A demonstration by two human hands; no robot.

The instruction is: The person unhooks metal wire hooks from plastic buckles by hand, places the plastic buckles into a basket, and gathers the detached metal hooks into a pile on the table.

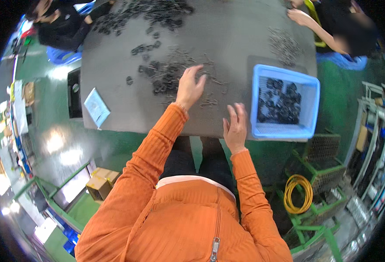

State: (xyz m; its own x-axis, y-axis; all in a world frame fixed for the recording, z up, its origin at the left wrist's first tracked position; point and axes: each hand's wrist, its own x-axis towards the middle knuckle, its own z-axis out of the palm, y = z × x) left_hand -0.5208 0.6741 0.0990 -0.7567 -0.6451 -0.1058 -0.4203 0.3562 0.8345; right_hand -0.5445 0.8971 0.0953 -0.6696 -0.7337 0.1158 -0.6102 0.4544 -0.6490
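Observation:
My left hand (190, 89) is over the grey table (127, 111), at the right side of a heap of small black parts (162, 78). Its thumb and fingers are apart, and no part shows between them. Thin metal pins (208, 102) lie scattered around that hand and among the black parts. My right hand (235, 130) is near the table's front edge, left of a blue plastic basket (254, 102). The fingers of this hand are spread, slightly blurred, and hold nothing I can see. Inside the basket are many black parts (280, 105).
More black parts (144, 13) cover the far side, and another pin pile (284, 46) lies at the far right. A light-blue folded cloth or packet (97, 108) rests at the left edge. Co-workers sit at both far corners. A coiled yellow hose (298, 194) is at the lower right.

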